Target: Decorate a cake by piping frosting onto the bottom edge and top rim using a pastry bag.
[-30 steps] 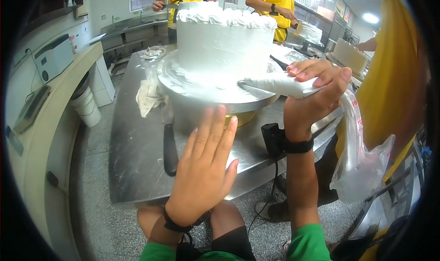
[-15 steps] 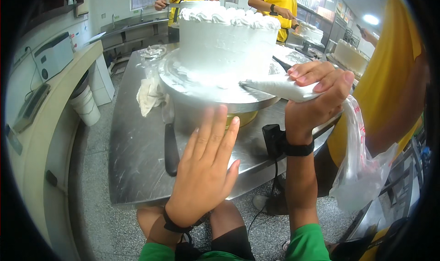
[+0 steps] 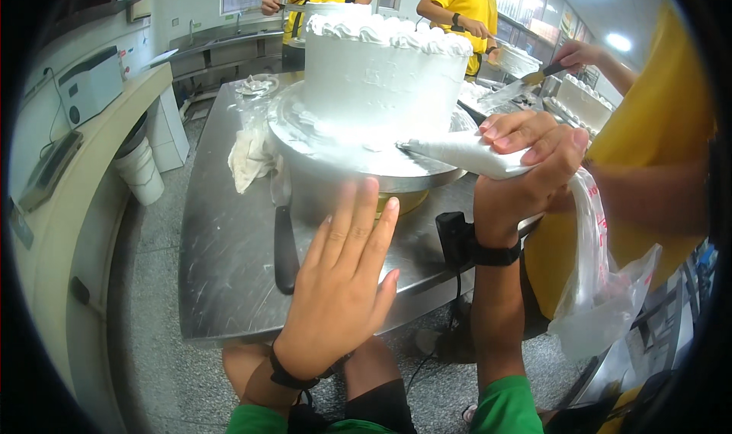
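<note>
1. Right hand [image 3: 526, 167]: grip closed around a white piping bag [image 3: 465, 153], fingers wrapped over its upper body; the bag's loose clear plastic tail [image 3: 602, 297] hangs down past the wrist. The tip sits at the foot of the cake, where its wall meets the turntable.
2. Left hand [image 3: 343, 281]: grip fully open, fingers straight and together, holding nothing. It is raised flat in front of the turntable's near rim; contact with the rim cannot be confirmed.
3. White frosted cake [image 3: 381, 76]: upright on the round metal turntable [image 3: 358, 156], which stands on the steel bench [image 3: 229, 243]. A piped border already runs round the top edge.
4. Also on the bench: a dark-handled knife [image 3: 284, 243] left of the turntable and a crumpled bag [image 3: 248, 156] beyond it.
5. Judgement: piping of the base border is in hand. The next move appears to call for steady pressure on the bag and a slow turn of the turntable by the free hand.
6. Other people in yellow work at benches behind.
</note>
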The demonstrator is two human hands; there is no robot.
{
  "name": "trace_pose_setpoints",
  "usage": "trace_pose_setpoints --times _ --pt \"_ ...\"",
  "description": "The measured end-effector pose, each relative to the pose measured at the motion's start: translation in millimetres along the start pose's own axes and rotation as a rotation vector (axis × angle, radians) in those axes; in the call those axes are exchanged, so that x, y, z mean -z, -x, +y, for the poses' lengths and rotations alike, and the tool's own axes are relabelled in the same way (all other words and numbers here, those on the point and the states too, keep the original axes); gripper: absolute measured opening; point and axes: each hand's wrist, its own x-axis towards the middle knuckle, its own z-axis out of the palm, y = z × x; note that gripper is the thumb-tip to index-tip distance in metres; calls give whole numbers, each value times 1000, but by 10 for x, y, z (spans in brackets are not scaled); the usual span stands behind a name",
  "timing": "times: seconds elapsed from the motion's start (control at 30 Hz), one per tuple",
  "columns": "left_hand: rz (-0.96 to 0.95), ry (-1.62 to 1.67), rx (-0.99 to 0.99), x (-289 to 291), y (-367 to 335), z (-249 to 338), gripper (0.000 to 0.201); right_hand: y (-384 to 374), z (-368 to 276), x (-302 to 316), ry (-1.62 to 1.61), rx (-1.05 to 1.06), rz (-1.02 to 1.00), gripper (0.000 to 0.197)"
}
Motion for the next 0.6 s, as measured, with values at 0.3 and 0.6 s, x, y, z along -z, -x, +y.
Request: trace_pose_setpoints --times 0.3,0.6 --pt "7 2 13 18 -6 1 67 33 16 36 160 -51 58 41" --pt "10 9 -1 -3 -12 3 67 13 22 42 107 33 -16 43"
